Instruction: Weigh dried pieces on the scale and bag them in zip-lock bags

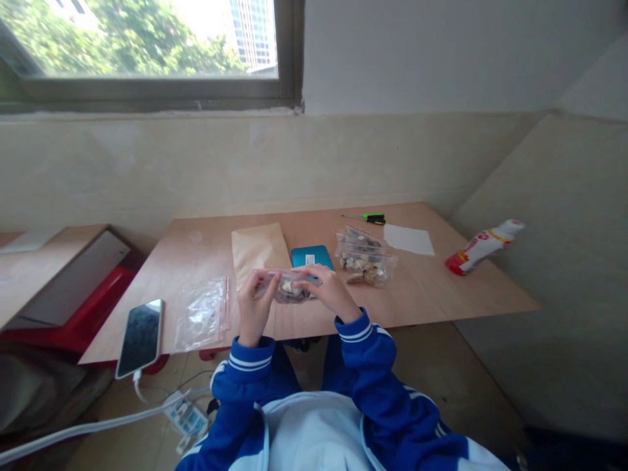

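A clear zip bag with small stone-like pieces inside is held up over the table's front edge. My left hand pinches its left top corner between thumb and fingers. On the bag's right side, my right hand is closed with thumb and fingers at the top edge. Behind the bag lies a teal flat box with a white label, partly covered by my right hand. A brown paper envelope lies behind my left hand. To the right, filled zip bags hold similar brownish and grey pieces.
Flat empty zip bags lie left on the table. A phone with a charging cable overhangs the front left edge. At the back are a screwdriver and white paper; a red-white bottle is at right.
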{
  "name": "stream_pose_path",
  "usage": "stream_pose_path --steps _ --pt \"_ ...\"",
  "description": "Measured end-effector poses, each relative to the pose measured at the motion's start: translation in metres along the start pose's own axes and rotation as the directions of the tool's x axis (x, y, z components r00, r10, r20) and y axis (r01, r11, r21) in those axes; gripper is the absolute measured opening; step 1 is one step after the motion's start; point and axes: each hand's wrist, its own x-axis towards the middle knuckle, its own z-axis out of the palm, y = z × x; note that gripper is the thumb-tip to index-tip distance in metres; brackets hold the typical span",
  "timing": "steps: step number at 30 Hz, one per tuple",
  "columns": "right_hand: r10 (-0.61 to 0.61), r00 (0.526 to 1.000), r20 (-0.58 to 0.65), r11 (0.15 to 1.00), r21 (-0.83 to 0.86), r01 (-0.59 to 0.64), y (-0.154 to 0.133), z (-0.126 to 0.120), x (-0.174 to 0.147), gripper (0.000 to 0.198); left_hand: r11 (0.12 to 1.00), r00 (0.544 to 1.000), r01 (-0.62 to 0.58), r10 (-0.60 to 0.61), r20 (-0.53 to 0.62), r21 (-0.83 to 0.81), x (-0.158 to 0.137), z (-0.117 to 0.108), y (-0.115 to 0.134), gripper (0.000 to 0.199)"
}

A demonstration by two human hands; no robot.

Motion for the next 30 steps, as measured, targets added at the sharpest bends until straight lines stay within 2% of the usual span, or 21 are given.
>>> stream_pose_path --steps 3,5,8,11,14,18,20,24,30 --pt "0.002 0.999 -0.038 1.000 0.010 -0.002 0.006 -0.004 -0.001 0.013 0.999 0.998 0.037 -0.039 -0.054 -0.036 0.002 -0.003 -0.005 0.018" --pt "-0.004 0.997 -0.071 1.000 0.003 0.004 0.008 -0.003 -0.002 0.010 0.995 0.996 0.073 -0.076 -0.049 -0.066 0.003 -0.004 -0.008 0.020" --pt "0.011 0.994 -0.113 0.998 -0.053 -0.017 0.010 0.003 -0.002 0.012 0.978 0.987 0.156 -0.158 0.003 -0.139 0.002 -0.003 -0.012 0.022" --pt "0.045 0.991 -0.129 0.990 -0.125 -0.061 0.011 0.009 -0.001 0.016 0.962 0.980 0.195 -0.184 0.072 -0.194 0.002 -0.002 -0.014 0.022" --pt "0.073 0.992 -0.099 0.987 -0.137 -0.086 0.012 0.012 0.000 0.016 0.961 0.977 0.199 -0.180 0.115 -0.190 0.001 -0.001 -0.015 0.022" --pt "0.064 0.998 -0.005 0.994 -0.089 -0.065 0.009 0.012 0.002 0.011 0.970 0.979 0.193 -0.181 0.094 -0.146 0.001 0.000 -0.017 0.023" --pt "0.057 0.998 0.005 0.998 -0.029 -0.057 0.006 0.012 0.003 0.013 0.972 0.980 0.188 -0.177 0.088 -0.140 0.001 0.001 -0.017 0.022" --pt "0.050 0.997 -0.054 0.998 0.040 -0.048 0.002 0.015 0.005 0.013 0.983 0.983 0.164 -0.157 0.093 -0.076 0.004 0.003 -0.012 0.024" --pt "0.026 0.987 -0.159 0.997 -0.073 -0.038 0.005 0.021 0.005 0.010 0.992 0.985 0.123 -0.122 0.120 -0.004 0.005 0.005 -0.012 0.021"
